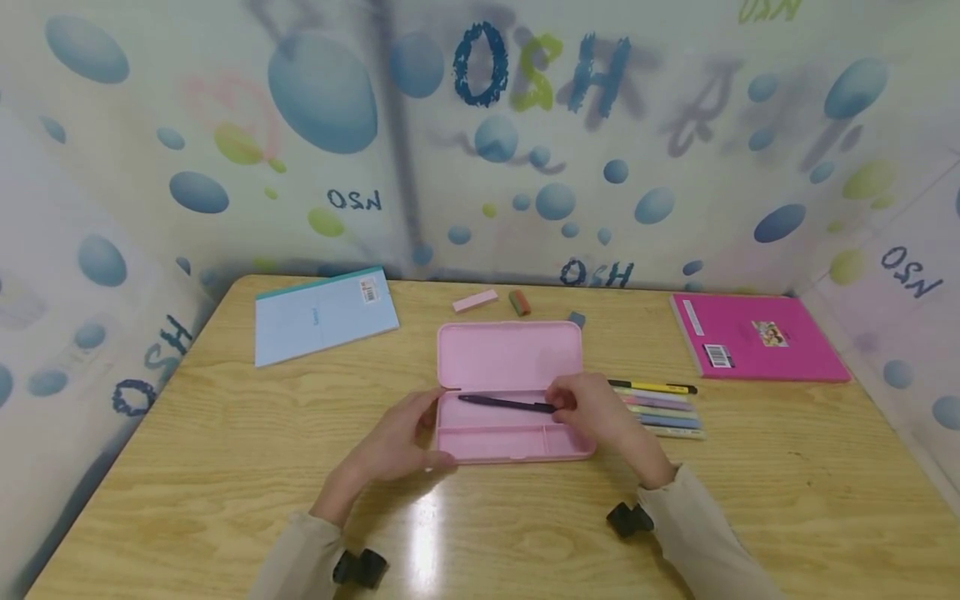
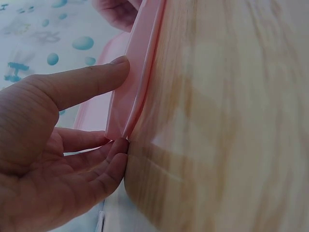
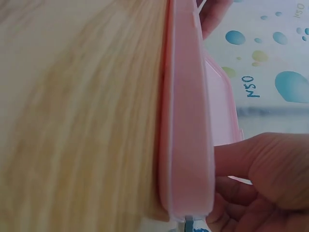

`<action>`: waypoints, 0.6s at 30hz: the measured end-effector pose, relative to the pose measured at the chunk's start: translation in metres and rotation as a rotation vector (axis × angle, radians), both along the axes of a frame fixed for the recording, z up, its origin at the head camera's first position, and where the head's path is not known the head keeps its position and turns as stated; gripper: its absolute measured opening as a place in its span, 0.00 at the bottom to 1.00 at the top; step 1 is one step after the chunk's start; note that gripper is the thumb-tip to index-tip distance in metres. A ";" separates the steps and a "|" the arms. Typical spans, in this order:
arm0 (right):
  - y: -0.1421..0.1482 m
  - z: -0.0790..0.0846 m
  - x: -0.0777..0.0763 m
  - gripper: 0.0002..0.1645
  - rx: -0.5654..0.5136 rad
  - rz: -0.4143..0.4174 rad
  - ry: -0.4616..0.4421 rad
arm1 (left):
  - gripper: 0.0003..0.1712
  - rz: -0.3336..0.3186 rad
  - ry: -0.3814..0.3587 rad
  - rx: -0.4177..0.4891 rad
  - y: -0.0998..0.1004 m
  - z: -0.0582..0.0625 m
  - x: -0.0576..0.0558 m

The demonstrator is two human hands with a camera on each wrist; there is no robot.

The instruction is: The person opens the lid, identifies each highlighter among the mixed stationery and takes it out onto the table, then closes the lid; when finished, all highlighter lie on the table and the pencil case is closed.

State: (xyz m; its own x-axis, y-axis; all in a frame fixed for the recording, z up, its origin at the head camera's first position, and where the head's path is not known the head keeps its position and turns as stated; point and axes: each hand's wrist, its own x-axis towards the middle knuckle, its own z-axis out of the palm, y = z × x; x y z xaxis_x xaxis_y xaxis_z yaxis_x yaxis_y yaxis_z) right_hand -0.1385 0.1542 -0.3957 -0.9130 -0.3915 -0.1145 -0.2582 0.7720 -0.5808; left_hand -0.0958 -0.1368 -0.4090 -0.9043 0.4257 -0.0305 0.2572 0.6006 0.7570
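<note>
A pink pencil case (image 1: pixel 491 443) lies with its lid (image 1: pixel 510 357) laid back. My left hand (image 1: pixel 397 442) holds its left end; in the left wrist view the thumb (image 2: pixel 96 84) lies on the front wall and the fingertips touch the corner. Inside the long compartment is a black pen (image 1: pixel 502 403), its right end pinched by my right hand (image 1: pixel 596 408). In the right wrist view the right hand (image 3: pixel 265 179) reaches over the case wall (image 3: pixel 190 125), which hides the pen and the fingertips.
Several pens and markers (image 1: pixel 671 408) lie right of the case. Behind the lid are a pink eraser (image 1: pixel 475 301), a red-green eraser (image 1: pixel 519 302) and a small grey-blue piece (image 1: pixel 576 319). A light-blue notebook (image 1: pixel 322 317) lies back left, a magenta book (image 1: pixel 761 337) back right.
</note>
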 end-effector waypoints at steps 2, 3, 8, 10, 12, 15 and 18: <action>-0.001 0.000 0.000 0.09 0.013 -0.018 0.002 | 0.50 0.002 0.003 0.000 0.000 0.001 0.000; -0.002 -0.001 0.000 0.08 0.023 -0.018 0.008 | 0.50 0.004 0.003 0.003 0.000 0.001 0.000; -0.004 -0.001 -0.002 0.06 0.079 -0.013 0.022 | 0.50 0.021 -0.016 0.004 0.000 0.002 0.001; -0.004 -0.001 -0.002 0.05 0.094 -0.005 0.021 | 0.50 0.026 -0.022 0.003 0.000 0.001 0.001; -0.004 0.001 -0.001 0.05 0.093 -0.001 0.020 | 0.50 0.025 -0.015 0.000 0.001 0.001 0.001; -0.002 0.003 0.000 0.06 0.079 0.017 0.029 | 0.50 0.020 -0.007 0.003 0.001 0.001 0.000; 0.001 0.005 0.000 0.06 0.055 0.047 0.050 | 0.50 0.016 -0.003 0.003 0.001 0.001 0.000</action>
